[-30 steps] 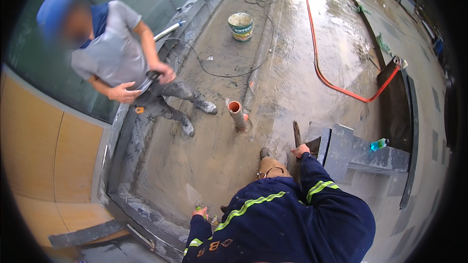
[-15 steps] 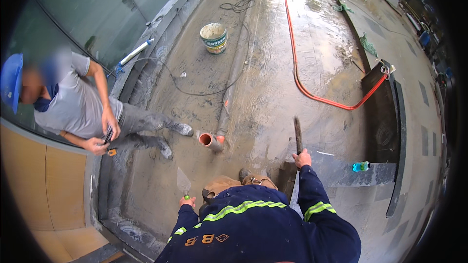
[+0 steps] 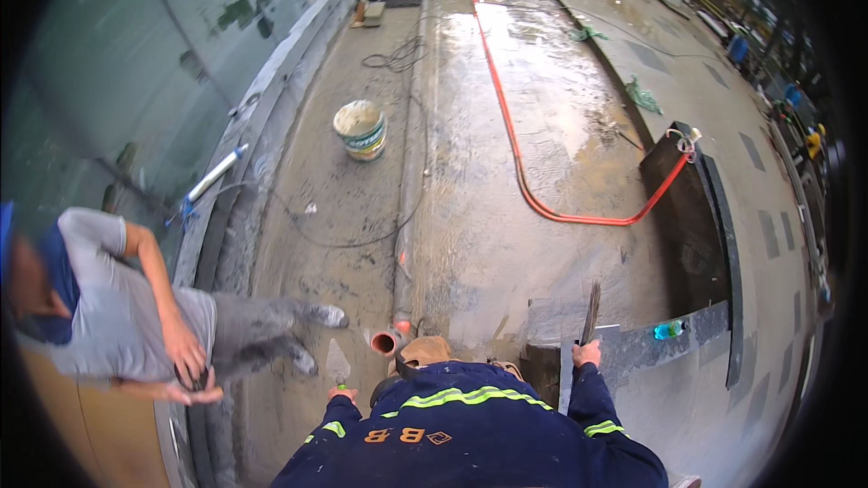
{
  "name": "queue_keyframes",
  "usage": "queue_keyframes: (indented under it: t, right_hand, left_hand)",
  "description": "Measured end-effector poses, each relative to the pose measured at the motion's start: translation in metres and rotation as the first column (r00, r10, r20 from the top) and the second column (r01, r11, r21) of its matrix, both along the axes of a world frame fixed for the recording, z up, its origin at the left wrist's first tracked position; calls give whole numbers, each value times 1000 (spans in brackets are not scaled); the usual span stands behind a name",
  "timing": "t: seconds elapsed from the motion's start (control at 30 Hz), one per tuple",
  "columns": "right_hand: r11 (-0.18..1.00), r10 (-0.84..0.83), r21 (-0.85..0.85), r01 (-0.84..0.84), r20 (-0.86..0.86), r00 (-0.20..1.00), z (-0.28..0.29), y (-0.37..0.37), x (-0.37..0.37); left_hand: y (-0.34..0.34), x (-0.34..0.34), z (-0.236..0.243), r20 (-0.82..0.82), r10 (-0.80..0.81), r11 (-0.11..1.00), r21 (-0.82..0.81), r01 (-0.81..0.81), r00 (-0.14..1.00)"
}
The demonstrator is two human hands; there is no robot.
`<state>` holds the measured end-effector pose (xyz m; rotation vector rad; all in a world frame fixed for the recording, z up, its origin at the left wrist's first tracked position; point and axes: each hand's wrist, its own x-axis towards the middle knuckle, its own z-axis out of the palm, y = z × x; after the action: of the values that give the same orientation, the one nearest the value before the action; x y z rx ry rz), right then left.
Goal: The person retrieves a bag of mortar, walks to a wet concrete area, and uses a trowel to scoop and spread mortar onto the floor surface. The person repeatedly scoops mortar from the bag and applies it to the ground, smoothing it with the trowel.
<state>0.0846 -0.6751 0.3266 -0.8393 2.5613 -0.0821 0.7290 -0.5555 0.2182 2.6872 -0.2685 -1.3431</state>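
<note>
My left hand (image 3: 344,391) grips the green handle of a pointing trowel (image 3: 337,361), whose pale triangular blade points forward above the floor. My right hand (image 3: 586,352) is closed on a long, dirty dark strip (image 3: 592,305) held pointing forward beside a grey stepped slab. A blue-green plastic bottle (image 3: 670,329) lies on that slab just right of my right hand. An open terracotta-coloured pipe (image 3: 386,342) stands between my hands, partly hidden behind my clothing. The wet screeded floor (image 3: 472,280) spreads ahead of me.
A person (image 3: 145,307) in blue helmet stands at left, handling a dark object. Ahead are a bucket (image 3: 359,130), black cable (image 3: 398,59), long floor pipe (image 3: 407,248) and orange hose (image 3: 579,215). A white tube (image 3: 217,172) rests on the left ledge; a dark upstand (image 3: 683,217) is right.
My view has swung upward and ahead, showing more of the far floor. The other person now appears lower at left. My body has moved forward toward the upright pipe; both hands keep their holds.
</note>
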Motion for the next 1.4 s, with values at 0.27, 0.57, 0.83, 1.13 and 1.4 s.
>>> queue_keyframes:
  t: [0.27, 0.57, 0.83, 1.13, 1.4]
  right_hand:
    - [981, -169, 97, 167, 16, 985, 4, 32, 55]
    - [955, -273, -135, 264, -49, 961, -10, 28, 63]
    - [935, -320, -115, 335, 128, 939, -46, -72, 19]
    - [935, -285, -141, 327, 253, 924, -55, -196, -129]
    - [895, -411, -87, 438, 226, 883, -81, -187, -247]
  left_hand:
    - [-221, 27, -14, -31, -242, 930, -292, 223, 970]
    - [-348, -64, -1, 33, -614, 749, -288, 596, 788]
    - [-353, -85, -9, 71, -720, 666, -207, 716, 690]
    - [-383, -189, 63, 343, -874, 407, 126, 905, 345]
    - [-542, -313, 25, 104, -621, 729, -288, 621, 777]
